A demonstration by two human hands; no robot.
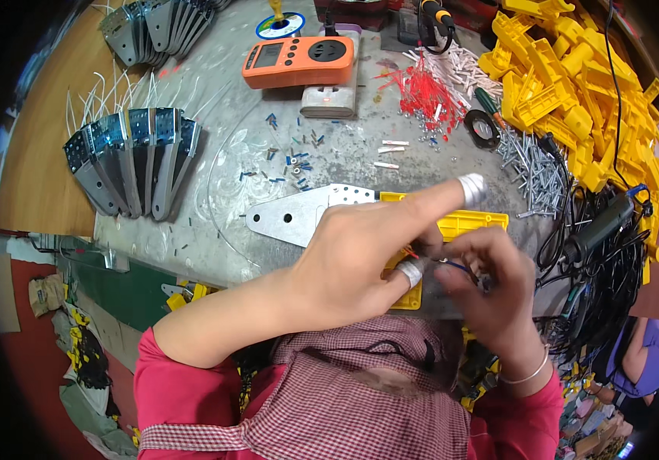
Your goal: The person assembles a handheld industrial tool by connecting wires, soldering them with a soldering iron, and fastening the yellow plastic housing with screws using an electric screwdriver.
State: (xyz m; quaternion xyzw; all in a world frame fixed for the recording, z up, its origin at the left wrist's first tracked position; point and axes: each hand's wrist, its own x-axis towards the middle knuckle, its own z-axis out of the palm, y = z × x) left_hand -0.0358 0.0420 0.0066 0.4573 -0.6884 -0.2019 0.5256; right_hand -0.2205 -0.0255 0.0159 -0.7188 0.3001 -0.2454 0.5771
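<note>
- Far to the left of your hands, a fan of grey metal brackets (134, 157) stands on edge on the tabletop (214, 230).
- Just left of your hands, a flat metal plate (295, 215) with punched holes lies on the tabletop, its right end running under your left hand.
- Your left hand (360, 253) is over a yellow plastic part (464, 224); its taped forefinger points out to the right, and its taped thumb pinches down by the thin wires (452, 264).
- Your right hand (490, 280) is curled shut, gripping those thin wires against your left thumb, just in front of the yellow plastic part.
- Beyond your hands, an orange meter (297, 61) and a heap of red-tipped components (425, 96) lie on the tabletop.
- To the right of your hands, a black power tool (598, 226) rests among cables, with a big pile of yellow plastic pieces (575, 84) behind it.
</note>
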